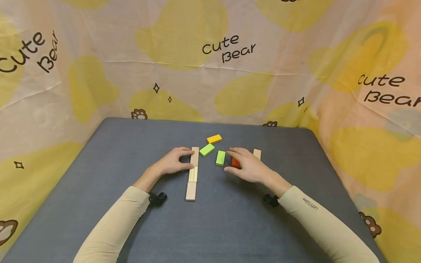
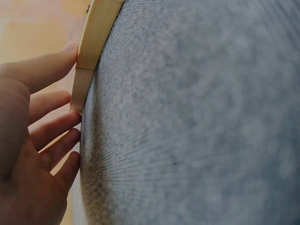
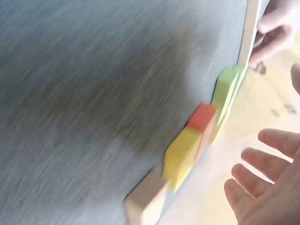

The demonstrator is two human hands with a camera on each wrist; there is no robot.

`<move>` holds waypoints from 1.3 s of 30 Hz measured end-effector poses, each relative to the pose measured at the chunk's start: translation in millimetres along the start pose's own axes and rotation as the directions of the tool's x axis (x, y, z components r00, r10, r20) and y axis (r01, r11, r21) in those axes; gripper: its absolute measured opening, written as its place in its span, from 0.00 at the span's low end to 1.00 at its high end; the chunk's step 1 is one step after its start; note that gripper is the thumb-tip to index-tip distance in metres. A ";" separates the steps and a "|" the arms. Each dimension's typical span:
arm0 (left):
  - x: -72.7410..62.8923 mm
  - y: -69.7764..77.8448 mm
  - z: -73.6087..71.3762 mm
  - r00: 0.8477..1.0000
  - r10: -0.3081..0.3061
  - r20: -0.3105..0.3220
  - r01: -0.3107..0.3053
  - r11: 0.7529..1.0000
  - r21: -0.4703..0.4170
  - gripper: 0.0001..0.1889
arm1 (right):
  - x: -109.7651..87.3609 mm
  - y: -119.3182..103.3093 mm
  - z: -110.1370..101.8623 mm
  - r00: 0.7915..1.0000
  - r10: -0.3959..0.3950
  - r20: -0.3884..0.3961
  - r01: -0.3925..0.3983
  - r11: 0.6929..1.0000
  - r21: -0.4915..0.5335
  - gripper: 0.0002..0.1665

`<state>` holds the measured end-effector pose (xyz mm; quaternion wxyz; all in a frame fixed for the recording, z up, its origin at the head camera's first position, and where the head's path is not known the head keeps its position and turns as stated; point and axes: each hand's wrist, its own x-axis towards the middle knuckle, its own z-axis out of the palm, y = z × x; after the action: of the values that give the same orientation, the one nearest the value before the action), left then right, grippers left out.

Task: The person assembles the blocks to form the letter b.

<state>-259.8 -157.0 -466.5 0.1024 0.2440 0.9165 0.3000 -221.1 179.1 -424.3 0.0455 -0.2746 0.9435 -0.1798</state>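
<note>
Three plain wooden blocks (image 1: pixel 193 174) lie end to end in a straight row. My left hand (image 1: pixel 174 160) is at the far part of this row, its thumb and a fingertip touching the wood and the other fingers loosely extended. My right hand (image 1: pixel 248 166) hovers over a red block (image 1: pixel 235 162), fingers spread and holding nothing. In the right wrist view, a yellow block (image 3: pixel 180 157) sits against the red one, with a plain wooden block (image 3: pixel 146 199) beside it. The head view hides that yellow block behind my right hand.
Between the hands lie a green block (image 1: pixel 220 158) and a second, angled green block (image 1: pixel 207 150). A yellow-orange block (image 1: pixel 214 138) is just beyond them. Everything rests on a dark grey-blue table (image 1: pixel 210 226), with a printed fabric curtain (image 1: pixel 184 73) around its back and sides.
</note>
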 end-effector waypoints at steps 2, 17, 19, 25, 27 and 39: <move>-0.3 -0.7 0.2 1.000 0.002 0.000 -0.002 1.000 0.007 0.36 | -4.0 8.8 -3.2 1.000 0.017 -0.002 -0.017 1.000 -0.010 0.49; -0.7 -1.0 0.1 1.000 0.018 -0.005 -0.018 1.000 0.006 0.36 | -23.6 68.7 -15.9 0.980 0.182 0.082 -0.180 0.983 -0.032 0.65; -0.1 -1.9 0.4 1.000 0.016 -0.005 -0.016 1.000 0.005 0.36 | -24.4 75.5 -15.8 0.974 0.199 0.105 -0.198 0.980 -0.026 0.66; -0.4 -2.2 0.9 1.000 0.014 -0.003 -0.014 1.000 0.006 0.36 | -24.2 88.9 -14.4 0.959 0.236 0.153 -0.242 0.970 0.021 0.65; -0.8 -1.8 0.7 1.000 0.011 -0.002 -0.011 1.000 0.005 0.36 | -24.0 92.7 -13.1 0.961 0.232 0.149 -0.239 0.971 0.029 0.64; -1.8 -1.0 0.1 1.000 0.001 0.000 -0.001 1.000 0.012 0.36 | -18.3 94.6 -12.1 0.972 0.229 0.055 -0.227 0.973 -0.036 0.59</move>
<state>-258.6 -158.6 -467.2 0.1006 0.2453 0.9181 0.2945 -255.3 266.8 -447.7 0.0897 -0.1704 0.9696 -0.1511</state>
